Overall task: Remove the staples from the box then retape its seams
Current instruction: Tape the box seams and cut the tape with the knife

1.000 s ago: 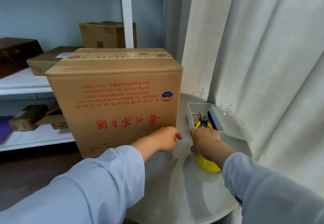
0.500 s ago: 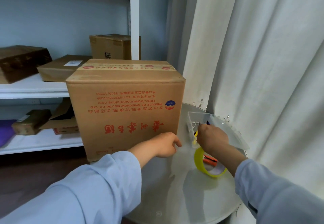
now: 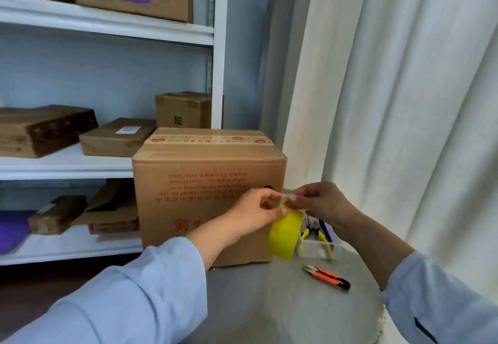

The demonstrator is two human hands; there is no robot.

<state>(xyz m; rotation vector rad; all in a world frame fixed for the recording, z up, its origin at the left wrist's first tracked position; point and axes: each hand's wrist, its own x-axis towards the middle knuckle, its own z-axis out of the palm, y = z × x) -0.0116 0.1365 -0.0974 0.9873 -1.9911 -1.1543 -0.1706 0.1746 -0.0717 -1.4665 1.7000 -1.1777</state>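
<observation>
A brown cardboard box (image 3: 199, 182) with red print stands on the round grey table (image 3: 296, 303), a printed tape strip along its top seam. In front of its right side hangs a yellow tape roll (image 3: 285, 233), lifted off the table. My left hand (image 3: 258, 213) grips the roll at its top edge. My right hand (image 3: 320, 203) pinches the loose clear tape end just above the roll. Both hands nearly touch.
Orange-handled snips (image 3: 327, 277) lie on the table to the right. A clear plastic tray (image 3: 318, 248) behind them holds yellow-handled pliers (image 3: 310, 233). White shelves (image 3: 67, 166) with several boxes stand at left, a white curtain (image 3: 404, 101) at right.
The tape roll came up off the table and across to the box front. My left hand left the box and took the roll; my right hand now pinches the tape end. The camera tilted up.
</observation>
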